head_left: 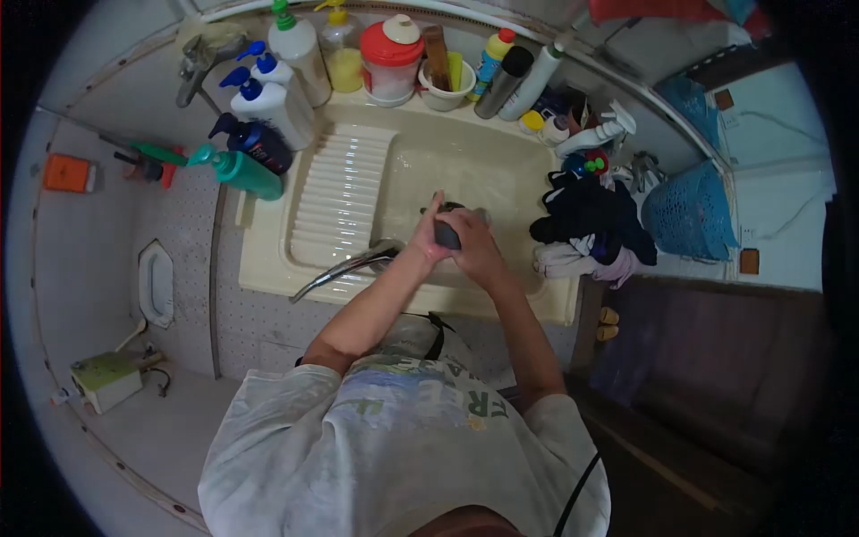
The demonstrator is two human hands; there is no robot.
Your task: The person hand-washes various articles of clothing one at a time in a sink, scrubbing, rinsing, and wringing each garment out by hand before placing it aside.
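Observation:
My left hand [428, 240] and my right hand [477, 246] are pressed together over the sink basin [514, 166]. Between them is a small dark grey thing [446, 235], perhaps a wad of cloth; its kind is unclear. The left thumb points away from me, while the right fingers curl over the top. Just beyond the hands, another dark patch [453, 207] shows at the bottom of the basin, partly hidden by them. A chrome faucet [344, 267] lies low to the left, its base beside my left wrist.
A ribbed washboard [340, 192] fills the basin's left side. Pump bottles [277, 107], a red-lidded tub [392, 58] and a white cup [446, 88] line the back rim. Dark clothes [595, 215] are heaped on the right rim beside a blue basket [687, 210].

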